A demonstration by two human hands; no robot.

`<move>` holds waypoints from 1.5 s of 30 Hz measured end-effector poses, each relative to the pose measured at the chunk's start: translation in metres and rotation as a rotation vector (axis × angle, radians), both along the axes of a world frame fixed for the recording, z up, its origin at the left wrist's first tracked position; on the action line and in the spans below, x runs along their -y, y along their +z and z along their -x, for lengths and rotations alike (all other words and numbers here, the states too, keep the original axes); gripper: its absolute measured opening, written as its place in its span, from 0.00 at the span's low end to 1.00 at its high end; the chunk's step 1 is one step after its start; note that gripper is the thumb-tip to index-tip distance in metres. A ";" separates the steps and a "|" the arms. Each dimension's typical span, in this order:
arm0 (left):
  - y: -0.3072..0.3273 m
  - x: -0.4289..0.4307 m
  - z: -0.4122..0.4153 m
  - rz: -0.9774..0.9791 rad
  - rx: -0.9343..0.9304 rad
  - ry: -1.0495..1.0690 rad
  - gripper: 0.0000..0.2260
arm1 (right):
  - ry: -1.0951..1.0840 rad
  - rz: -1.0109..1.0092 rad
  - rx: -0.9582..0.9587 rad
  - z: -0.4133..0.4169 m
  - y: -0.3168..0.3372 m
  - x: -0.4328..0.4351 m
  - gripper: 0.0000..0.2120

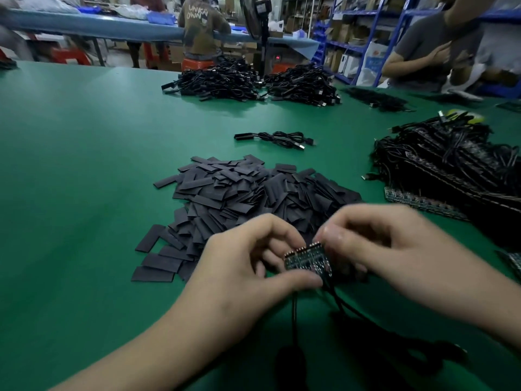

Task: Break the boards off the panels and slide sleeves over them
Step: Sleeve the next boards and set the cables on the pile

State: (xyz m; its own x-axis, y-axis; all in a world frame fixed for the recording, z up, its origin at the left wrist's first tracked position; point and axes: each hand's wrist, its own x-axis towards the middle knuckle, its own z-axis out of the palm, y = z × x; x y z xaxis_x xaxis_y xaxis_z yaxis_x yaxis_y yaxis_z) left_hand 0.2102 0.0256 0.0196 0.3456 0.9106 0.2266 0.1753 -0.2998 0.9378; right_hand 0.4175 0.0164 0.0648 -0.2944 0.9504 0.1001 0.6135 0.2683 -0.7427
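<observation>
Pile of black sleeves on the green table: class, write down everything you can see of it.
The pile of flat black rectangular sleeves is a loose heap of many short matte pieces, seemingly flattened plastic tubing. They lie criss-crossed at all angles, deepest in the middle, with single pieces flat at the left and near fringes. It rests on the green table, mid-scene. The left hand and right hand hide its near right edge; contact cannot be told.

Jacket back (198, 16): "UNKN" over "OWN" is printed in pale letters, in 2 rows.
Red display (278, 57): lit signs are shown, too small to be read.
White bag (373, 56): blurred print, not readable.
</observation>
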 end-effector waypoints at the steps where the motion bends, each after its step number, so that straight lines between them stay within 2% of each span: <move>1: 0.000 0.000 0.000 0.044 0.059 -0.011 0.17 | -0.004 0.037 -0.050 0.003 -0.004 0.007 0.17; 6: -0.001 -0.002 0.002 0.182 0.199 -0.059 0.16 | -0.068 0.163 -0.312 0.015 -0.017 0.017 0.11; 10: -0.002 -0.003 0.005 0.217 0.183 -0.031 0.14 | -0.135 0.212 -0.464 0.020 -0.027 0.023 0.10; 15: 0.003 -0.002 0.003 0.234 0.220 -0.091 0.09 | -0.104 0.181 -0.494 0.022 -0.027 0.023 0.08; 18: 0.005 -0.002 0.003 0.244 0.241 -0.127 0.05 | -0.092 0.184 -0.499 0.019 -0.031 0.021 0.10; 24: 0.005 -0.003 0.002 0.247 0.333 -0.185 0.07 | -0.050 0.321 -0.707 0.018 -0.032 0.020 0.15; 27: 0.004 -0.007 0.003 0.213 0.390 -0.151 0.09 | -0.077 0.314 -0.612 0.015 -0.032 0.020 0.17; 29: 0.003 -0.009 0.004 0.179 0.452 -0.095 0.06 | -0.096 0.274 -0.449 0.016 -0.035 0.022 0.16; 31: 0.003 -0.009 0.006 0.105 0.452 -0.030 0.06 | -0.092 0.062 -0.222 0.015 -0.039 0.025 0.17; 33: 0.002 -0.007 0.005 0.008 0.392 0.009 0.06 | -0.070 -0.204 -0.018 0.017 -0.039 0.027 0.18; 35: 0.001 -0.006 0.004 -0.088 0.311 0.036 0.07 | -0.048 -0.301 -0.011 0.021 -0.039 0.029 0.18; 39: 0.004 -0.008 0.006 -0.252 0.175 0.034 0.04 | -0.017 -0.116 -0.351 0.028 -0.035 0.031 0.11; 42: 0.004 -0.020 0.018 -0.461 -0.163 0.313 0.07 | 0.074 0.003 -0.679 0.022 -0.023 0.029 0.09; 45: 0.001 -0.029 0.025 -0.479 -0.473 0.446 0.08 | 0.116 0.052 -0.954 0.005 -0.007 0.021 0.11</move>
State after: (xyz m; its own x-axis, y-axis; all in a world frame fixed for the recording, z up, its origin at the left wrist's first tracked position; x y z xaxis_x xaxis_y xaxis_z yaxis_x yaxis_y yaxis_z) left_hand 0.1847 0.0545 0.0204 0.1293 0.8266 0.5477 0.7191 -0.4585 0.5222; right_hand 0.4127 -0.0041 0.0576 -0.2035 0.9305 0.3047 -0.2834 0.2419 -0.9280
